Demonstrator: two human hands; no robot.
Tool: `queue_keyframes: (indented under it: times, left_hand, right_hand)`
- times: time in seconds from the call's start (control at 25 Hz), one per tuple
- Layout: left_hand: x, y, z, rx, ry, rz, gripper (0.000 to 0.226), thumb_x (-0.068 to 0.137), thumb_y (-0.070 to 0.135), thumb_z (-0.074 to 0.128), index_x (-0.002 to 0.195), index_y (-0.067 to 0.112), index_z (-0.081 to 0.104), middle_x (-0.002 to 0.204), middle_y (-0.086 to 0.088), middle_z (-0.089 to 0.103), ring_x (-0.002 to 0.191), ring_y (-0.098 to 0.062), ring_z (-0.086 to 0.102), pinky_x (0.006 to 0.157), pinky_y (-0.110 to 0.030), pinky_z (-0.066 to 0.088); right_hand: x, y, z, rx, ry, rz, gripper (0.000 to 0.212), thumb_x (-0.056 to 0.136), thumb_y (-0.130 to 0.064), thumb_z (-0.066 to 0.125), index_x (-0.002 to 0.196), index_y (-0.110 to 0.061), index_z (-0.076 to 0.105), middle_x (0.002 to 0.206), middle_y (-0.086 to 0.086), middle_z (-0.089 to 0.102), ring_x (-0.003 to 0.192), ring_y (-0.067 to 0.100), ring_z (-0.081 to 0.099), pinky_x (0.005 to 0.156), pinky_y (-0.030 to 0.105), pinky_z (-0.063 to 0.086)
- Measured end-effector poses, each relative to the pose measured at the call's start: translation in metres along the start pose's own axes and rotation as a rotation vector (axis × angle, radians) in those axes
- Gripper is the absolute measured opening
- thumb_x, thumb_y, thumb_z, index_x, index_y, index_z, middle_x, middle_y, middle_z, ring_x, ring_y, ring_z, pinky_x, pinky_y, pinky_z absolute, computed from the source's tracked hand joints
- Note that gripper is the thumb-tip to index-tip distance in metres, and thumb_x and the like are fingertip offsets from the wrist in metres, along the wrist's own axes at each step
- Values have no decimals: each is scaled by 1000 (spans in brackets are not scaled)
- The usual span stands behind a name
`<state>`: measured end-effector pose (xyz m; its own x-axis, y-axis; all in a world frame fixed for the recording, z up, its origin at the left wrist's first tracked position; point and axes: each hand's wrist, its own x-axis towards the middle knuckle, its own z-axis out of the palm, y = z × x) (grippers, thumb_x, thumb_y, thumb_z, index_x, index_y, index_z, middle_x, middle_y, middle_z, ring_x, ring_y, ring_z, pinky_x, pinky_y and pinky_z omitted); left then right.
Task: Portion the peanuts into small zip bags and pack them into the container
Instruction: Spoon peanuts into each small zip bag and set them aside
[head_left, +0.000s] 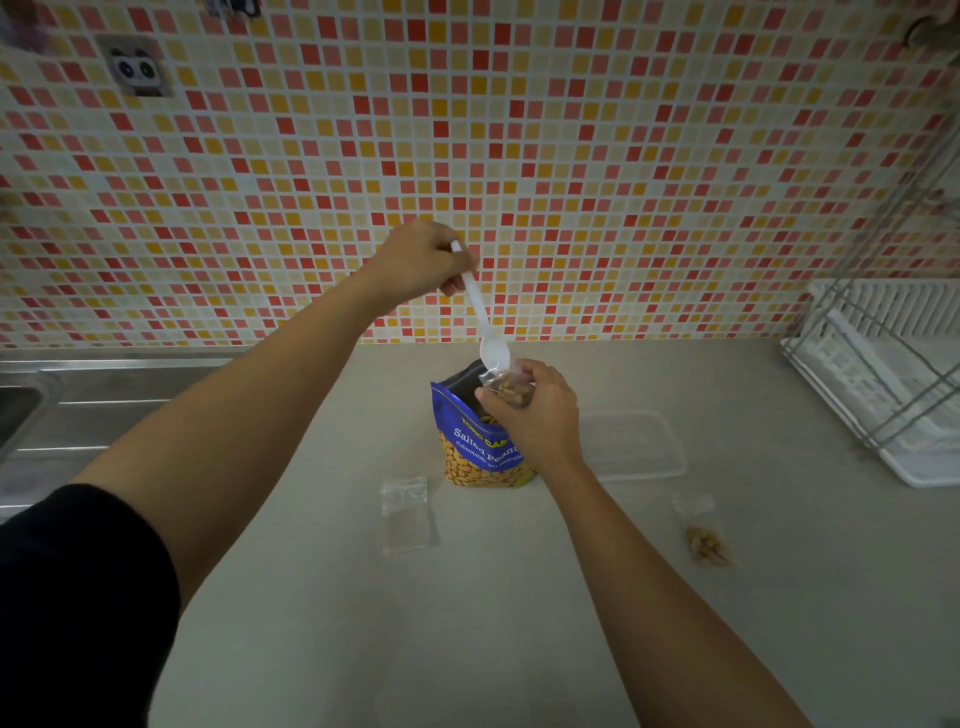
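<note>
Peanuts (511, 393) show tan through the small clear zip bag (491, 376) that the right grip (535, 415) pinches at frame centre, fingers curled round it, just above the open mouth of the blue salted-peanut pouch (475, 441). The pouch stands upright on the pale tabletop (467, 623), its lower part showing pale golden nuts. The left grip (421, 260), higher and slightly to the left, is closed round the handle of a white plastic spoon (480, 317), whose bowl hangs at the small bag's mouth. An empty zip bag (408, 514) lies flat to the lower left of the pouch. A filled bag (704, 538) lies to the lower right. A clear container (636, 447) sits just right of the pouch.
</note>
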<state>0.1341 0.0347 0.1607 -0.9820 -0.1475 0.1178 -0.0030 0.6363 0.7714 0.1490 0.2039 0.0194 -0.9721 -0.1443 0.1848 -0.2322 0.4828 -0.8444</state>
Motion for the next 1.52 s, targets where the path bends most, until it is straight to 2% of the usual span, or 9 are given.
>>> queue_keyframes:
  times: [0.24, 0.4, 0.52, 0.68, 0.84, 1.0, 1.08, 1.36, 1.52]
  left_hand:
    - [-1, -25, -18, -169, 227, -149, 16, 90, 16, 56, 85, 5, 66, 69, -5, 62, 55, -10, 56, 51, -18, 43]
    - [-15, -52, 33, 17, 51, -113, 21, 91, 19, 57, 89, 1, 67, 79, -13, 68, 59, -12, 61, 55, -15, 49]
    - [-19, -59, 69, 418, -94, 57, 26, 92, 24, 53, 94, 3, 69, 89, -12, 69, 72, -16, 59, 66, -22, 43]
    - [-18, -60, 98, 625, -211, 47, 26, 88, 22, 51, 87, 3, 69, 79, -15, 64, 75, -27, 57, 60, -28, 37]
    - [-17, -63, 101, 434, -135, -141, 24, 87, 20, 53, 78, 2, 67, 62, -3, 55, 64, -20, 54, 47, -22, 34]
    - [-20, -66, 90, 33, -93, -256, 23, 88, 14, 56, 83, -6, 68, 52, 0, 64, 63, -18, 62, 70, -29, 54]
    - [-23, -66, 84, -158, -76, -341, 21, 88, 12, 59, 83, -6, 67, 57, -4, 66, 59, -15, 64, 72, -25, 55]
    - [-31, -72, 64, -365, 9, -419, 20, 90, 15, 57, 86, -1, 67, 66, -9, 64, 52, -8, 58, 48, -11, 47]
    - [-31, -82, 54, -474, 74, -487, 21, 93, 15, 53, 89, -2, 64, 63, -8, 60, 43, -6, 54, 46, -14, 45]
  right_hand:
    - [-3, 4, -6, 80, 44, 7, 58, 70, -40, 77, 119, -16, 56, 111, -2, 60, 95, 9, 55, 79, 24, 46]
    - [-9, 9, -11, 258, 84, 9, 53, 70, -35, 79, 115, -18, 56, 110, -3, 64, 98, 8, 61, 80, 18, 49]
    - [-12, 13, -14, 300, 94, 26, 52, 72, -36, 77, 117, -19, 55, 111, -5, 65, 97, 3, 61, 79, 11, 45]
    - [-11, 19, -13, 328, 94, 57, 55, 73, -36, 76, 120, -18, 55, 115, -1, 64, 100, 6, 61, 88, 25, 51]
    - [-9, 24, -12, 355, 72, 77, 56, 73, -38, 76, 120, -18, 54, 114, 0, 65, 104, 9, 62, 90, 30, 53]
    - [-8, 27, -11, 372, 72, 91, 57, 73, -41, 75, 121, -18, 54, 113, -2, 65, 105, 10, 62, 88, 28, 53]
    - [-9, 26, -12, 375, 73, 91, 56, 74, -39, 75, 121, -18, 54, 112, -2, 66, 104, 9, 62, 85, 23, 52]
    - [-12, 21, -17, 381, 40, 89, 51, 75, -37, 75, 118, -21, 54, 109, -2, 67, 102, 6, 62, 80, 14, 49]
    - [-13, 17, -19, 367, 50, 95, 50, 75, -37, 75, 118, -22, 55, 107, -5, 66, 101, 6, 60, 78, 13, 46]
